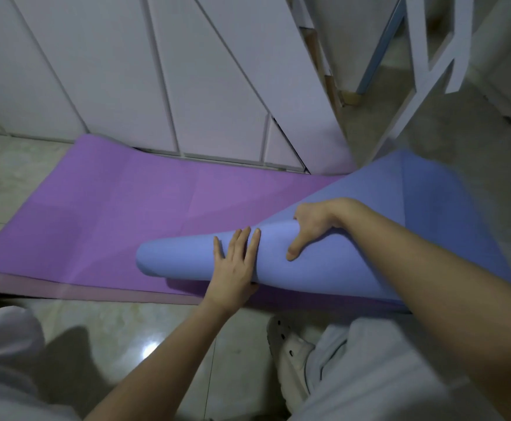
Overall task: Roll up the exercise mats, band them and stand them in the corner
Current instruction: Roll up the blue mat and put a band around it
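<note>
- Left hand [236, 265] flat, fingers straight, pressing on blue roll [187, 256] near its narrow end.
- Right hand [311, 232] just beside it, gripping the roll's upper fold, thumb on the near face, fingers curled over the far edge.
- Smooth matte foam, loosely wound into a cone.
- Long axis left to right, narrow end pointing left, flaring wide to the right.
- Lying under both hands, on the right end of purple mat [111, 214].
- Spread flat on tiled floor [111, 329], creased in squares, far edge by white cabinet doors [126, 71].
</note>
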The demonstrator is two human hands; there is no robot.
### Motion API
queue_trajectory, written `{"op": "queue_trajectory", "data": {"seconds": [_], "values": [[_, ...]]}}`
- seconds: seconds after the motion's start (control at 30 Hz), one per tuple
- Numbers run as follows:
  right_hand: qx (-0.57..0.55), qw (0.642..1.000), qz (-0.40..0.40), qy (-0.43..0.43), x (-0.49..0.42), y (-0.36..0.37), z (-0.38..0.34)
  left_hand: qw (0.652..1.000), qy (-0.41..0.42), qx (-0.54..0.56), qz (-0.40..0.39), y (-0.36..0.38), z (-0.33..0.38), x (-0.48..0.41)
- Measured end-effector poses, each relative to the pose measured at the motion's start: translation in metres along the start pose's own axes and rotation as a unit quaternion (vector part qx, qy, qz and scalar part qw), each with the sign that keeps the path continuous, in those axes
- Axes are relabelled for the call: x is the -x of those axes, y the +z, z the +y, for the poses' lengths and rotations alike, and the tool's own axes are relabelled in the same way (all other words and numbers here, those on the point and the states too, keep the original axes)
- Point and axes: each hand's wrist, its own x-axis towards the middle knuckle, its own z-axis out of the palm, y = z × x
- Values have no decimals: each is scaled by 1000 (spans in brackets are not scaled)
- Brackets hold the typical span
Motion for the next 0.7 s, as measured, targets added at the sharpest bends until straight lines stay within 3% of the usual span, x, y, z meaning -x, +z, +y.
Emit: {"op": "queue_trajectory", "data": {"seconds": [0.13,0.27,0.37,0.47,0.6,0.7], "values": [[14,996,-72,45,1,2,4,997,42,57,5,2,-4,-7],[57,993,-86,63,9,6,0,990,35,120,-58,0,-9,-17],[143,989,-14,47,13,27,-12,981,41,149,-118,-12,-2,-34],[270,956,108,49,8,64,-28,970,57,159,-174,-24,8,-56],[261,946,188,47,1,86,-24,955,76,150,-243,-24,11,-66],[228,954,193,36,1,77,-8,956,44,212,-199,-13,8,-53]]}}
